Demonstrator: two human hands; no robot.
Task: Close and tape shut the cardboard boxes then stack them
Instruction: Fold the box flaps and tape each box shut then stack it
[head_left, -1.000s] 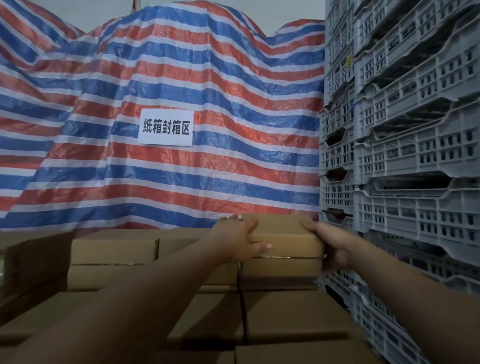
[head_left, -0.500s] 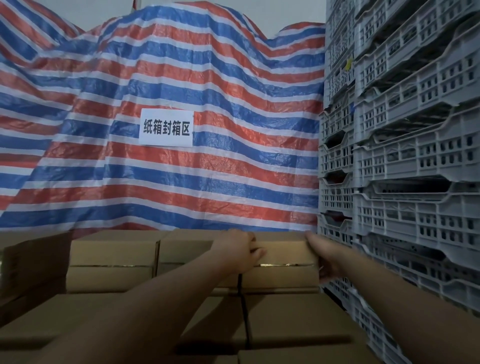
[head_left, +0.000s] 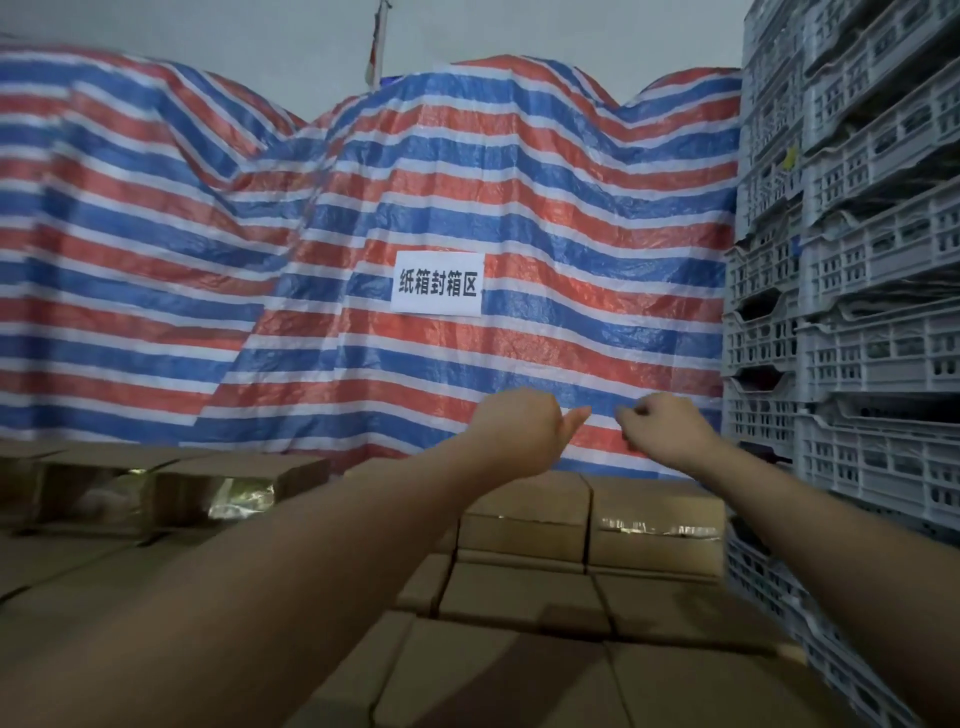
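- Both arms reach out over the stack of cardboard boxes (head_left: 524, 592). The left hand (head_left: 514, 428) is curled into a loose fist with the thumb poking out to the right. The right hand (head_left: 662, 428) has its fingers bent inward too. Neither hand holds anything, and both hang above the boxes without touching them.
- The box at the far right of the top row (head_left: 657, 525) sits snug against its neighbour (head_left: 524, 519), just beside the grey plastic crates (head_left: 852, 322) piled on the right. A shiny strip of tape (head_left: 657, 529) runs along its front face, so it looks closed and sealed.
- More boxes step down toward the viewer in lower rows. Another group of boxes (head_left: 234, 483) stands off to the left, also with a glint of tape on its front.
- These boxes look small, flat-topped and stiff. Their edges stay square under the rows above them. I would guess they are light enough for one person to lift with ease, though what is inside cannot be seen.
- The safest hold, to my eye, is one palm on each short end, fingers hooked under the bottom edge. The taped faces look slick, so I would keep fingers off those. Corners would crush first if a box were dropped or shoved hard.
- Behind everything hangs a striped red, white and blue tarp (head_left: 260, 260) with a white paper sign (head_left: 437, 283) stuck to it.
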